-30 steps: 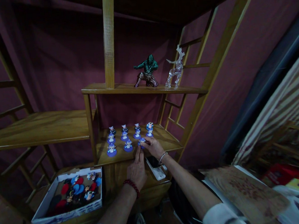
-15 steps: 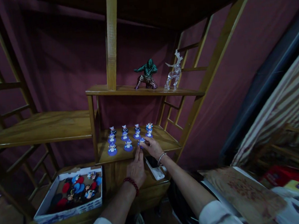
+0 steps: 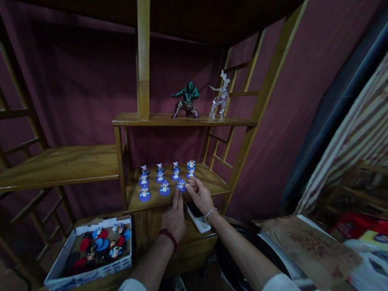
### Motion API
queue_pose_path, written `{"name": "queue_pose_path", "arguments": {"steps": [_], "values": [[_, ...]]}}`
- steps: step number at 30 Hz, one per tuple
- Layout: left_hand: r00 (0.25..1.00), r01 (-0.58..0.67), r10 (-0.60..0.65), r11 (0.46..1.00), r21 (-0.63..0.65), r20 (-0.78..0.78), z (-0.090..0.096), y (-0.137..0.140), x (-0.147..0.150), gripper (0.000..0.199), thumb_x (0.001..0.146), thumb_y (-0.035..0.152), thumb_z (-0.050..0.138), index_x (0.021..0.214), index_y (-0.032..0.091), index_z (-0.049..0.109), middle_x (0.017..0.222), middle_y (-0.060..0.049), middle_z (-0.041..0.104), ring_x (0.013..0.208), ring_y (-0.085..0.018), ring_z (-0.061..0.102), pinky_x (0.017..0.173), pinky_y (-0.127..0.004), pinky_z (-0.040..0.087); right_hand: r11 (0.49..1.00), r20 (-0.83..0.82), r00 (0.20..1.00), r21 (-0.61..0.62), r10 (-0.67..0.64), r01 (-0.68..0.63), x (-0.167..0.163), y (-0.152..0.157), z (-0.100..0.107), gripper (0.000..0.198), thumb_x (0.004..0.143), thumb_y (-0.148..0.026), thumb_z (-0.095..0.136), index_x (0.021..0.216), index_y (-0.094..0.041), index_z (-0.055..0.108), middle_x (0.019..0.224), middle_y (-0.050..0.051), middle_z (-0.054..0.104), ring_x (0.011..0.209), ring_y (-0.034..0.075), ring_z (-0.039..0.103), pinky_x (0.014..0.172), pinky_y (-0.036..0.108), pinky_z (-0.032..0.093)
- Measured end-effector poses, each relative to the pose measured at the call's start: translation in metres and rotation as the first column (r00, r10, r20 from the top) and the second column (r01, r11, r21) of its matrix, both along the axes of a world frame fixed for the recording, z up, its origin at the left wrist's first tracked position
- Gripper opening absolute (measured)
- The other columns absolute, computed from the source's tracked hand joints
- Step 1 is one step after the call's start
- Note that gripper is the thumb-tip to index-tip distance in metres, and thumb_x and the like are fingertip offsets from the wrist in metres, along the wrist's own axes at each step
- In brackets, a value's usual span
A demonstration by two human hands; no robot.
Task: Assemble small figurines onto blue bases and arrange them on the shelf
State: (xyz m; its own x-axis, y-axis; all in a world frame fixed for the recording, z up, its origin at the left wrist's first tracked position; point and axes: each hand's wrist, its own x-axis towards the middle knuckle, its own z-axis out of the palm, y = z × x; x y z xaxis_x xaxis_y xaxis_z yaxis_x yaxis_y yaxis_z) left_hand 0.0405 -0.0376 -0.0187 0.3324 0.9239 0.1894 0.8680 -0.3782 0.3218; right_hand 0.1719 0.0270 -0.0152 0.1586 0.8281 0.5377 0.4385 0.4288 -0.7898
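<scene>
On the lower wooden shelf [image 3: 202,181] small figurines on round purple bases stand in rows. The front row's right-hand figurine [image 3: 181,185] is nearest to both hands. Just to its right is my right hand [image 3: 201,195], thumb and forefinger a little apart and bent, with nothing visible between them. Whether a fingertip still touches the base, I cannot tell. My left hand [image 3: 174,219] rests at the shelf's front edge, fingers stretched out towards that base and holding nothing. Left of it in the front row are a middle figurine [image 3: 164,188] and a left figurine [image 3: 144,193].
A green-and-bronze crouching statue [image 3: 187,100] and a clear deer ornament [image 3: 220,95] stand on the upper shelf. An open box [image 3: 90,277] of loose figurines is at lower left. Below my right hand lies a white-edged phone-like object [image 3: 201,224]. A black round chair [image 3: 234,269] is below.
My right hand has drawn off the figurine to the right, leaving it standing in the front row. My left hand has shifted slightly down from it. The view has turned a little.
</scene>
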Motion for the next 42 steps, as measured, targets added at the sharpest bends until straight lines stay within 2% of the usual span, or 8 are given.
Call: {"name": "queue_pose_path", "arguments": {"steps": [4, 7, 13, 19, 24, 27, 35, 42], "values": [[1.000, -0.008, 0.008, 1.000, 0.008, 0.000, -0.003, -0.009, -0.002, 0.093, 0.056, -0.002, 0.038, 0.137, 0.016, -0.005, 0.145, -0.002, -0.010, 0.113, -0.018, 0.044, 0.078, -0.027, 0.047, 0.999, -0.124, 0.991, 0.018, -0.042, 0.045, -0.008, -0.020, 0.001, 0.036, 0.078, -0.040, 0.048, 0.104, -0.015, 0.053, 0.091, 0.008, 0.063, 0.081, 0.016, 0.060, 0.078, 0.031, 0.047], [1.000, -0.026, 0.027, 1.000, 0.014, -0.016, -0.008, -0.015, -0.003, 0.096, 0.053, -0.004, 0.038, 0.137, 0.015, -0.005, 0.145, -0.002, -0.010, 0.121, -0.018, 0.034, 0.082, -0.026, 0.046, 0.997, -0.138, 0.988, 0.024, -0.076, 0.080, -0.015, -0.033, -0.001, 0.035, 0.078, -0.040, 0.046, 0.102, -0.015, 0.053, 0.088, 0.007, 0.063, 0.080, 0.017, 0.059, 0.076, 0.031, 0.047], [0.995, -0.068, 0.074, 0.995, 0.079, -0.069, -0.011, -0.023, -0.004, 0.082, 0.062, -0.002, 0.035, 0.137, 0.011, 0.008, 0.146, -0.004, 0.003, 0.129, -0.020, 0.020, 0.098, -0.030, 0.033, 0.986, -0.133, 0.980, 0.064, -0.147, 0.156, -0.031, -0.055, -0.014, 0.031, 0.080, -0.041, 0.044, 0.094, -0.016, 0.055, 0.091, 0.008, 0.062, 0.086, 0.018, 0.057, 0.082, 0.034, 0.043], [0.991, -0.082, 0.094, 0.989, 0.120, -0.093, -0.003, -0.033, -0.006, 0.071, 0.066, 0.004, 0.036, 0.135, 0.006, 0.019, 0.144, -0.012, 0.013, 0.127, -0.024, 0.022, 0.100, -0.039, 0.028, 0.983, -0.044, 0.986, 0.076, -0.163, 0.166, -0.041, -0.072, -0.017, 0.029, 0.082, -0.041, 0.039, 0.090, -0.018, 0.055, 0.090, 0.008, 0.061, 0.086, 0.019, 0.056, 0.081, 0.034, 0.043], [0.994, -0.073, 0.081, 0.992, 0.105, -0.079, 0.002, -0.032, -0.009, 0.070, 0.066, 0.010, 0.038, 0.133, 0.004, 0.023, 0.143, -0.012, 0.019, 0.128, -0.026, 0.020, 0.101, -0.040, 0.025, 0.952, 0.192, 0.936, 0.134, -0.296, 0.274, -0.037, -0.061, -0.007, 0.024, 0.080, -0.031, 0.041, 0.096, -0.019, 0.054, 0.095, 0.010, 0.059, 0.092, 0.022, 0.051, 0.085, 0.038, 0.039], [0.994, -0.054, 0.064, 0.992, 0.112, -0.090, 0.004, -0.032, -0.010, 0.070, 0.065, 0.014, 0.039, 0.132, 0.003, 0.025, 0.142, -0.013, 0.021, 0.127, -0.026, 0.021, 0.101, -0.042, 0.023, 0.939, 0.328, 0.880, 0.122, -0.343, 0.320, -0.032, -0.045, -0.002, 0.032, 0.076, -0.029, 0.046, 0.104, -0.016, 0.053, 0.101, 0.012, 0.057, 0.098, 0.025, 0.048, 0.087, 0.039, 0.036], [0.986, -0.015, 0.043, 0.985, 0.173, -0.159, 0.004, -0.031, -0.009, 0.067, 0.069, 0.016, 0.038, 0.132, -0.002, 0.024, 0.141, -0.017, 0.022, 0.128, -0.027, 0.019, 0.102, -0.042, 0.020, 0.953, 0.525, 0.807, 0.024, -0.270, 0.303, -0.023, -0.006, 0.002, 0.050, 0.071, -0.040, 0.055, 0.113, -0.012, 0.050, 0.105, 0.013, 0.059, 0.102, 0.025, 0.048, 0.088, 0.036, 0.034], [0.980, -0.020, 0.056, 0.983, 0.182, -0.193, 0.008, -0.031, -0.004, 0.063, 0.071, 0.015, 0.038, 0.129, -0.005, 0.028, 0.138, -0.022, 0.025, 0.127, -0.029, 0.023, 0.100, -0.042, 0.024, 0.957, 0.552, 0.796, 0.016, -0.249, 0.288, -0.025, 0.000, 0.008, 0.040, 0.072, -0.037, 0.056, 0.108, -0.019, 0.054, 0.099, 0.009, 0.062, 0.094, 0.024, 0.052, 0.081, 0.034, 0.038]]}}
